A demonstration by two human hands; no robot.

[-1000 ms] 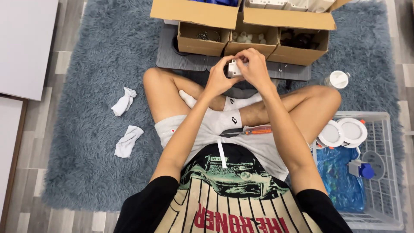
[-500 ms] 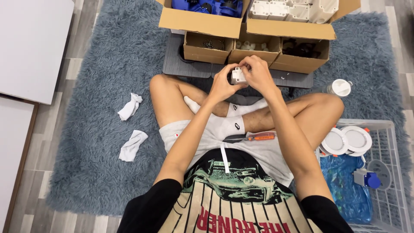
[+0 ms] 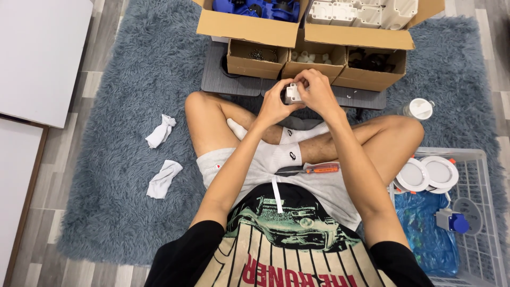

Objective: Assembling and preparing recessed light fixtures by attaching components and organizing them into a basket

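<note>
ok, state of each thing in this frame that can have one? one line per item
small white plastic box: held up, gripped by both hands
left hand: closed on the box
right hand: closed on the box, fingers over its top
brown cardboard boxes: flaps open, parts inside
orange-handled screwdriver: lying unused on the lap
white crumpled cloths: lying loose on the rug
white wire basket: open, partly filled

From my feed, the person wears a black short-sleeved shirt (image 3: 289, 250) at the bottom of the frame, with cream stripes, red lettering and a green car print. Above it, light grey shorts (image 3: 276, 178) with a white drawstring, and white socks (image 3: 279, 155) with small black logos.
</note>
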